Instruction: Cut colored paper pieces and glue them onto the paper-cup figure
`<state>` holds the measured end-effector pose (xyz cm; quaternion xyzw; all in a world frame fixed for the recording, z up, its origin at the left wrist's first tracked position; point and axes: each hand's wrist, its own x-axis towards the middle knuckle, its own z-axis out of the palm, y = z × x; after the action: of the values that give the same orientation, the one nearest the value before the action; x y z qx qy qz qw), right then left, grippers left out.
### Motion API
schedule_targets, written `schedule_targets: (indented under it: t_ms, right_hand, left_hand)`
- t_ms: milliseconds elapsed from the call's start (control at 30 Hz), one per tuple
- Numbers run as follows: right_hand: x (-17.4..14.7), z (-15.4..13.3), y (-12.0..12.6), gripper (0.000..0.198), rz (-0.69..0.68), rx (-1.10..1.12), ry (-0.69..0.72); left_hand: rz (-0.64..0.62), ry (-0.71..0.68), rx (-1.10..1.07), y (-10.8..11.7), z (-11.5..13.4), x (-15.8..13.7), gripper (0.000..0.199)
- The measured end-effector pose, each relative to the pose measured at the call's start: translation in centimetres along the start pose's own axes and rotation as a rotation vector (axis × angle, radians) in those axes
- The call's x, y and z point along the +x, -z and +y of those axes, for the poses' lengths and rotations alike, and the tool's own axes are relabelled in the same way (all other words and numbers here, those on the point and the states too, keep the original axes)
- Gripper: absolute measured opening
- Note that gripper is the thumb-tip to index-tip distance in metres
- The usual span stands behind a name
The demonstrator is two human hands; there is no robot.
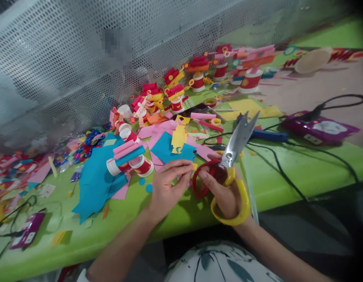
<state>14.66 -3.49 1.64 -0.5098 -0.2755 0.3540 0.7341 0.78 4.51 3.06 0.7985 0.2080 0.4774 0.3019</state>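
Note:
My right hand (224, 192) is hooked through the handles of a pair of scissors (239, 139), one red and one yellow. Its metal blades point up and away, slightly apart. Just left of the handles, my left hand (169, 186) has its fingertips pinched on a small yellow paper piece (195, 167). Beyond that hand lie a yellow paper sheet with cut-out edges (179, 139) and a blue paper sheet (164, 147). Paper cups (142, 166) with red bands and rolled paper (128, 150) stand to the left. Two blue paper discs (149, 188) rest near my left wrist.
Several decorated cup figures (198, 82) line the back, along a perforated metal panel (81, 58). Purple power strips (319, 127) with black cables sit at right and far left. A blue-handled tool (268, 135) lies behind the scissors. Paper scraps and colourful small parts (93, 141) cover the green table (287, 176).

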Motion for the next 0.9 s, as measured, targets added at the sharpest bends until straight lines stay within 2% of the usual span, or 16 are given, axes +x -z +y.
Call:
schedule_targets:
  t_ms: [100,200,367,433,533,733,900]
  right_hand:
    - [-0.09,0.01,-0.15,0.056,-0.016,0.02,-0.005]
    - [-0.12,0.06,-0.25,0.054,-0.016,0.027,-0.001]
    - [-0.1,0.29,-0.15,0.049,-0.016,-0.006,0.039]
    - [-0.09,0.33,-0.08,0.048,-0.017,-0.014,0.035]
    - [0.0,0.19,-0.07,0.045,0.007,-0.051,0.022]
    - [0.23,-0.35,-0.4,0.044,0.065,-0.18,-0.014]
    - [0.46,0.12,-0.31,0.043,0.097,-0.201,-0.04]
  left_hand:
    - [-0.026,-0.034,-0.007,-0.04,-0.29,-0.24,0.026]
    - [-0.04,0.047,-0.09,-0.33,0.1,-0.22,0.022]
    - [-0.022,0.5,-0.341,-0.72,0.58,-0.15,0.006]
    - [0.007,0.657,-0.443,-0.78,0.48,0.0,0.009]
    - [0.04,0.798,-0.578,-0.81,0.23,0.27,0.019]
    - [0.01,0.947,-0.782,-0.79,0.28,0.4,0.033]
    - [0.001,0.956,-0.736,-0.79,0.65,0.2,0.038]
